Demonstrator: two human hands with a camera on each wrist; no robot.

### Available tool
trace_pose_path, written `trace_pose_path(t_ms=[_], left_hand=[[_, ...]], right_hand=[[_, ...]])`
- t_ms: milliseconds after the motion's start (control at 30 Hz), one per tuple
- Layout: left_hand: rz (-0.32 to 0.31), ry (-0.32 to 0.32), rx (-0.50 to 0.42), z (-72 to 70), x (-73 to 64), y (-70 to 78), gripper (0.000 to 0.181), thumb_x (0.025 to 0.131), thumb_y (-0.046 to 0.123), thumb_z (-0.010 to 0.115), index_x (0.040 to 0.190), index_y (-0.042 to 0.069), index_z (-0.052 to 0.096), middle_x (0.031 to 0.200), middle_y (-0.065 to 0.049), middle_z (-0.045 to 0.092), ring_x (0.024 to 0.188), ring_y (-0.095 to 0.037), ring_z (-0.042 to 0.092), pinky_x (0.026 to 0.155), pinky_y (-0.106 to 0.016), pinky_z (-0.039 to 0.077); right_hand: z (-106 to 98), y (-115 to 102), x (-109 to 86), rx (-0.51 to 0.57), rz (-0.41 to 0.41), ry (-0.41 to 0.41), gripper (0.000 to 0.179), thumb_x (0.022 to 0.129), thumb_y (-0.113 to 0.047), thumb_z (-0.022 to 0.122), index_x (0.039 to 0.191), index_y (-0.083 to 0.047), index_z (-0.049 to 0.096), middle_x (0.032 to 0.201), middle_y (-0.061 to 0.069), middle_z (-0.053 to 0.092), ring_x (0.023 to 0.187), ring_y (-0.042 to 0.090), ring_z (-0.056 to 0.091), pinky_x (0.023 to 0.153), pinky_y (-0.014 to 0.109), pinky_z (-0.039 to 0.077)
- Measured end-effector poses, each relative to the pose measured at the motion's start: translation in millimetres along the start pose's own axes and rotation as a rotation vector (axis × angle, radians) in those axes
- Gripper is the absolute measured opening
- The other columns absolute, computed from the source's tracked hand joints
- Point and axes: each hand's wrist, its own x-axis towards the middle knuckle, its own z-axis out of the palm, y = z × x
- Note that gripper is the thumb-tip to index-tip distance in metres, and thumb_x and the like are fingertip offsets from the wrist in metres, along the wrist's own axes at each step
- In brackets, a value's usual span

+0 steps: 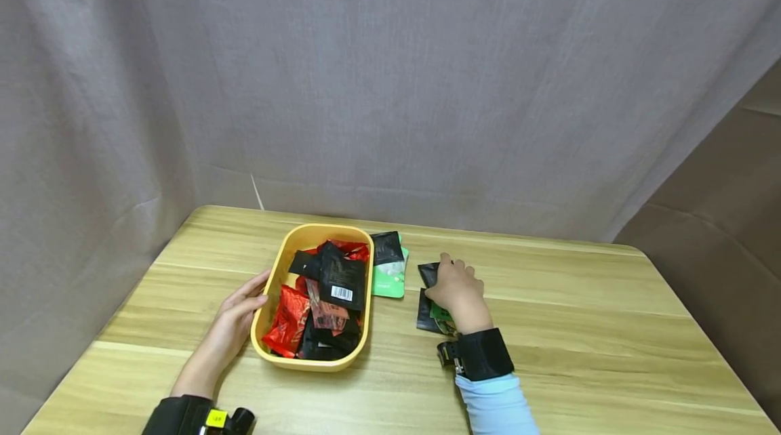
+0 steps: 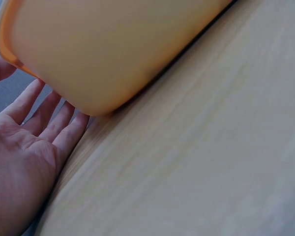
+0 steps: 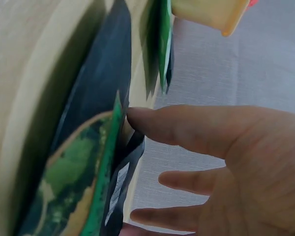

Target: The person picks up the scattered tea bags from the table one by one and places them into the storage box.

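Observation:
A yellow plastic bin [image 1: 314, 365] holds red and black sachets, with a black sachet with a barcode [image 1: 343, 276] on top. My left hand [image 1: 238, 316] rests against the bin's left side, its fingers extended along the outer wall [image 2: 113, 49] and the thumb near the rim. To the right of the bin, my right hand [image 1: 456, 289] reaches down over a small group of packets, fingers spread. Under it are black sachets [image 1: 429, 313] and a green patterned packet [image 1: 441, 314]. In the right wrist view, the thumb tip [image 3: 140, 120] is right at the packets' edge.
Against the bin's right side lie a green packet [image 1: 389, 284] and a black sachet [image 1: 387, 247] overlapping it. All of this is on a wooden table [image 1: 579, 326] with grey cloth [image 1: 390, 83] hanging behind its far edge.

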Motion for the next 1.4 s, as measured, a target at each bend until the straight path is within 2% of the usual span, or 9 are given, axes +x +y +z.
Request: trace_pose_path(t_ms=[133, 233, 500, 667, 867, 1100, 1233, 1400], left_hand=[[0.001, 0.0, -0.004, 0.2, 0.6, -1.0, 0.058, 0.097, 0.007, 0.038, 0.147, -0.008, 0.015, 0.125, 0.019, 0.045, 0.113, 0.009, 0.048, 0.091, -0.007, 0.044], [-0.002, 0.002, 0.003, 0.8, 0.6, -0.6, 0.058, 0.097, 0.008, 0.039, 0.147, -0.008, 0.016, 0.125, 0.018, 0.045, 0.113, 0.009, 0.049, 0.091, -0.007, 0.044], [0.001, 0.004, 0.009, 2.3, 0.9, 1.7, 0.057, 0.097, 0.009, 0.039, 0.147, -0.007, 0.017, 0.123, 0.019, 0.047, 0.113, 0.007, 0.049, 0.091, -0.007, 0.045], [-0.001, -0.005, 0.011, 2.2, 1.3, 1.5, 0.058, 0.097, 0.009, 0.039, 0.147, -0.007, 0.016, 0.124, 0.017, 0.047, 0.113, 0.007, 0.049, 0.091, -0.008, 0.045], [0.002, -0.01, 0.01, 2.7, 1.9, 0.3, 0.058, 0.097, 0.009, 0.039, 0.147, -0.008, 0.016, 0.124, 0.017, 0.047, 0.113, 0.007, 0.049, 0.091, -0.008, 0.045], [0.008, -0.024, -0.007, 4.3, 3.2, -2.9, 0.058, 0.096, 0.007, 0.038, 0.147, -0.009, 0.015, 0.124, 0.019, 0.047, 0.113, 0.008, 0.049, 0.092, -0.008, 0.044], [0.013, -0.02, -0.014, 4.5, 3.9, -3.2, 0.057, 0.096, 0.005, 0.037, 0.147, -0.009, 0.015, 0.124, 0.019, 0.048, 0.112, 0.008, 0.05, 0.091, -0.008, 0.044], [0.003, -0.014, -0.001, 4.4, 4.2, -1.6, 0.058, 0.096, 0.008, 0.038, 0.147, -0.008, 0.016, 0.125, 0.017, 0.047, 0.113, 0.007, 0.05, 0.092, -0.008, 0.045]], right_hand=[[-4, -1, -0.2, 0.025, -0.013, 0.031, 0.079, 0.08, -0.026, 0.069, 0.145, -0.001, 0.031, 0.136, 0.033, 0.042, 0.118, 0.052, 0.039, 0.091, 0.067, 0.043], [-8, -4, -2.1, 0.038, -0.05, 0.086, 0.075, 0.081, -0.023, 0.066, 0.144, -0.001, 0.032, 0.139, 0.033, 0.04, 0.12, 0.052, 0.038, 0.092, 0.067, 0.042], [-23, -24, -17.3, 0.052, -0.304, 0.327, 0.071, 0.076, -0.019, 0.07, 0.138, 0.0, 0.041, 0.14, 0.03, 0.043, 0.122, 0.046, 0.042, 0.099, 0.061, 0.041], [-31, -46, -35.2, 0.055, -0.435, 0.378, 0.074, 0.076, -0.02, 0.072, 0.141, -0.006, 0.04, 0.145, 0.026, 0.039, 0.127, 0.042, 0.039, 0.105, 0.06, 0.038], [-27, -76, -56.9, 0.028, -0.641, 0.367, 0.075, 0.077, -0.023, 0.071, 0.144, -0.017, 0.037, 0.153, 0.016, 0.03, 0.133, 0.035, 0.035, 0.11, 0.055, 0.035], [-12, -102, -72.9, -0.031, -0.855, 0.353, 0.071, 0.082, -0.03, 0.068, 0.144, -0.017, 0.036, 0.155, 0.015, 0.024, 0.133, 0.03, 0.034, 0.108, 0.052, 0.039], [-4, -106, -71.8, -0.022, -0.892, 0.306, 0.072, 0.081, -0.029, 0.068, 0.144, -0.018, 0.035, 0.156, 0.014, 0.024, 0.134, 0.029, 0.034, 0.109, 0.05, 0.039], [6, -102, -60.9, 0.115, -0.832, 0.132, 0.078, 0.082, -0.021, 0.068, 0.148, -0.024, 0.025, 0.158, 0.01, 0.018, 0.138, 0.029, 0.028, 0.109, 0.052, 0.039]])
